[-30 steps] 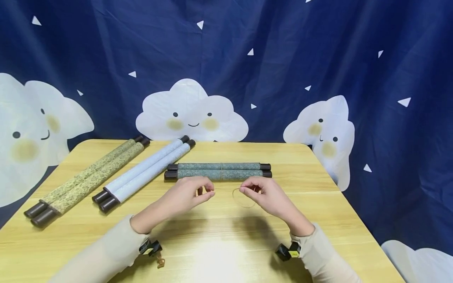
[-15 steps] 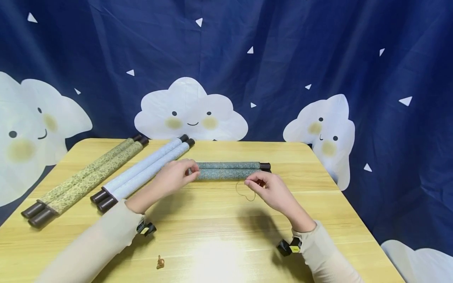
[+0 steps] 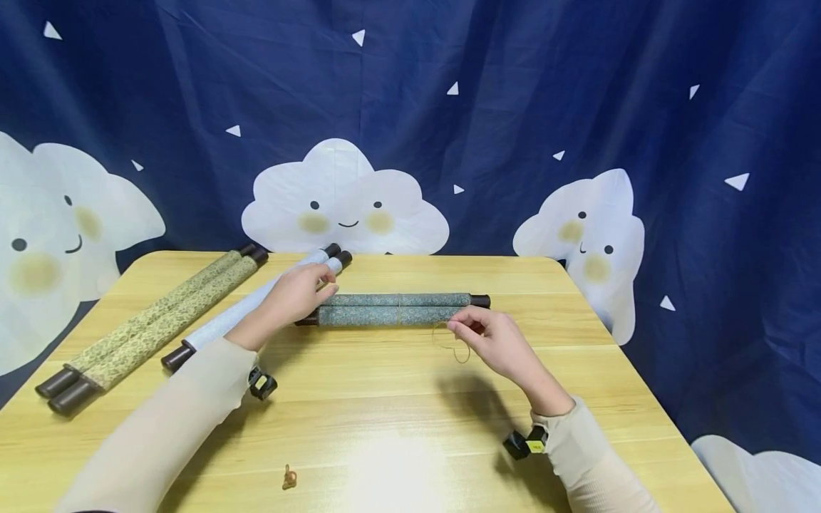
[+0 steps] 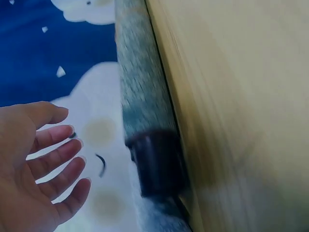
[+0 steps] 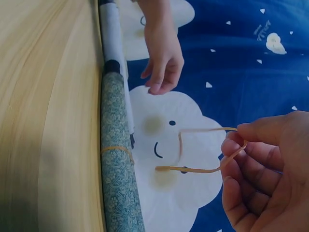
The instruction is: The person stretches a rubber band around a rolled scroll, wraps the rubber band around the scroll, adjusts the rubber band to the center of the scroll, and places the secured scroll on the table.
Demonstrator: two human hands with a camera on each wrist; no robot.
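Observation:
My right hand (image 3: 494,342) pinches a thin tan rubber band (image 5: 193,170) between thumb and index finger; the band hangs as a loose loop. Just beyond that hand lies a pair of teal patterned scrolls (image 3: 368,315) with dark end knobs, side by side. Another rubber band (image 5: 116,148) circles their middle. My left hand (image 3: 291,298) hovers by the light blue scrolls (image 3: 227,313), hiding part of them. Its fingers (image 4: 58,157) are loosely bent and spread, with nothing in them. Whether it touches the blue pair cannot be told.
Yellow patterned scrolls (image 3: 160,320) lie slanted on the left of the wooden table (image 3: 545,285). A small brown bundle (image 3: 290,477) lies near the front edge. A dark blue curtain (image 3: 513,57) with clouds hangs behind the table.
My left hand has moved left and away from me, from in front of the teal scrolls to the light blue ones. The right hand has shifted slightly right, still pinching the rubber band.

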